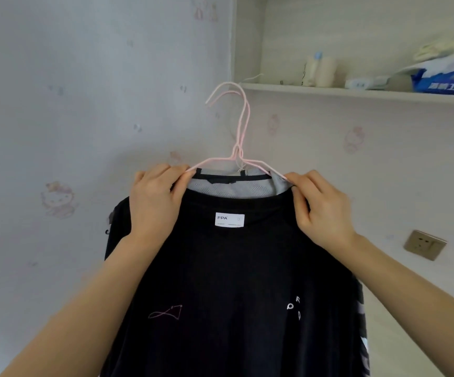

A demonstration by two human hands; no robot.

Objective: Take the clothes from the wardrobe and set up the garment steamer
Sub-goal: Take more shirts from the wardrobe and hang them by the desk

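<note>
A black T-shirt (234, 281) with a white neck label hangs in front of me on pink wire hangers (243, 126). Two hanger hooks rise side by side above the collar. Behind the black shirt a grey mesh garment (236, 187) shows at the neckline. My left hand (156, 200) pinches the shirt's left shoulder at the hanger arm. My right hand (321, 206) pinches the right shoulder the same way. A striped garment edge (361, 308) peeks out at the shirt's right side. No garment steamer is in view.
A wallpapered wall stands close behind the clothes. A recessed shelf (356, 92) at the upper right holds bottles, a blue and white package (446, 77) and folded items. A wall socket (424, 244) sits low on the right.
</note>
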